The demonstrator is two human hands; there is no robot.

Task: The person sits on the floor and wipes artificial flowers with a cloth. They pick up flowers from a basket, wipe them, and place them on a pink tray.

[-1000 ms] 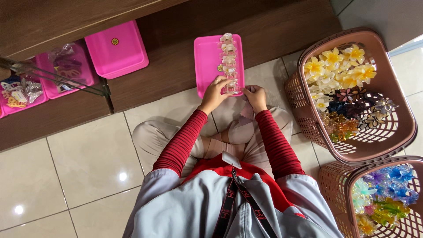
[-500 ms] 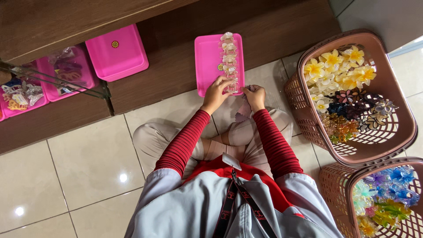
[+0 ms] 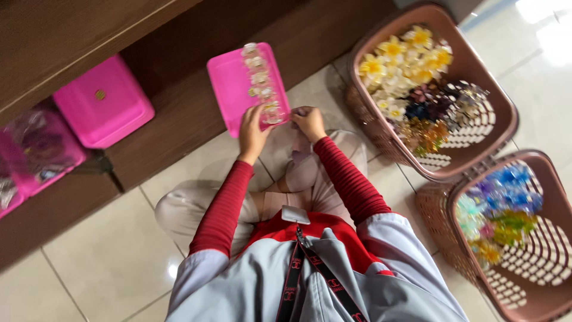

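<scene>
Hands stay as before: your left hand [image 3: 253, 132] holds the pink tray [image 3: 235, 89] edge, your right hand [image 3: 308, 121] pinches closed beside its clips [image 3: 262, 83], content unclear.

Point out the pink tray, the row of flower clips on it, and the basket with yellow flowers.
pink tray [image 3: 229, 83]: head view, bare left part of its surface.
row of flower clips [image 3: 261, 77]: head view, middle of the row.
basket with yellow flowers [image 3: 497, 128]: head view, right inner wall.
</scene>
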